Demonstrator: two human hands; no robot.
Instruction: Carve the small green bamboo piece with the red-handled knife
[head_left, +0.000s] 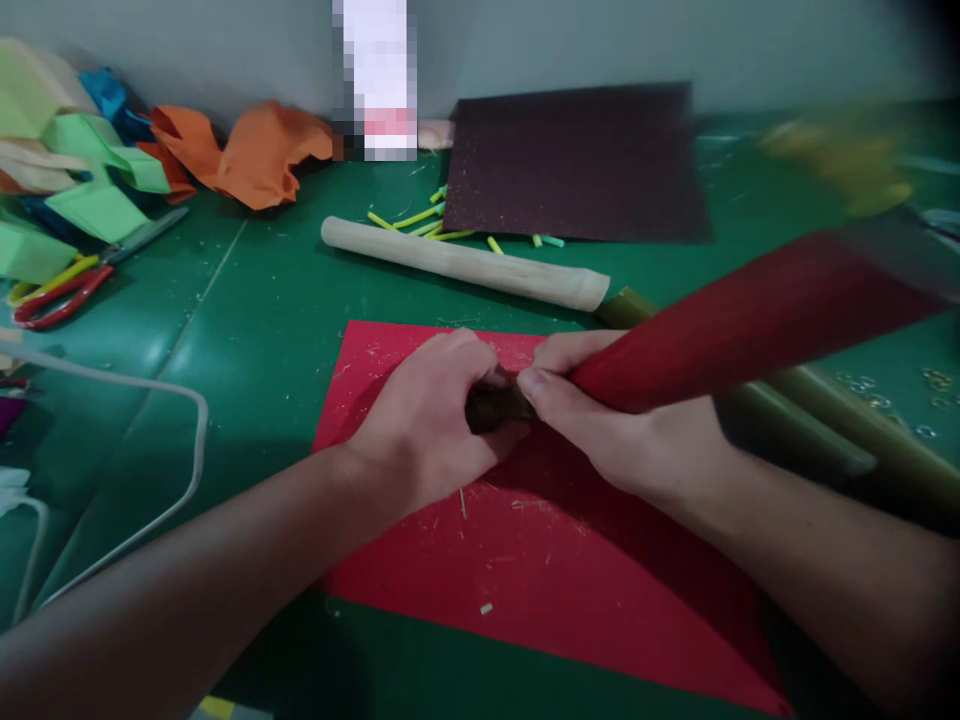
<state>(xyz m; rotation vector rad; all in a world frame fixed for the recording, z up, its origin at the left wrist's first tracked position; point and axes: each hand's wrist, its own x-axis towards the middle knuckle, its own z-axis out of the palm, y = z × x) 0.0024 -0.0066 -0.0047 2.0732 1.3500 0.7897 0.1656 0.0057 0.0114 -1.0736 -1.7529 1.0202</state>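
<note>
My left hand (431, 415) is curled round the end of a dark brownish-green stick (495, 408), which looks like bamboo, just above a red sheet (540, 570). Close beside it, my right hand (637, 435) grips a thick red tube (750, 315) that slants up to the right. Its thumb presses near the dark stick. The stick and tube line up, but my fingers hide where they meet. The tube's far end is blurred. Thin pale shavings are scattered over the red sheet.
Beyond the sheet lies a pale peeled stick (465, 262), with a dark brown sheet (577, 165) behind. Green bamboo lengths (862, 420) and small rings (862, 385) are at the right. Red-handled scissors (67, 300), crumpled orange paper (262, 150) and a white cable (201, 430) occupy the left.
</note>
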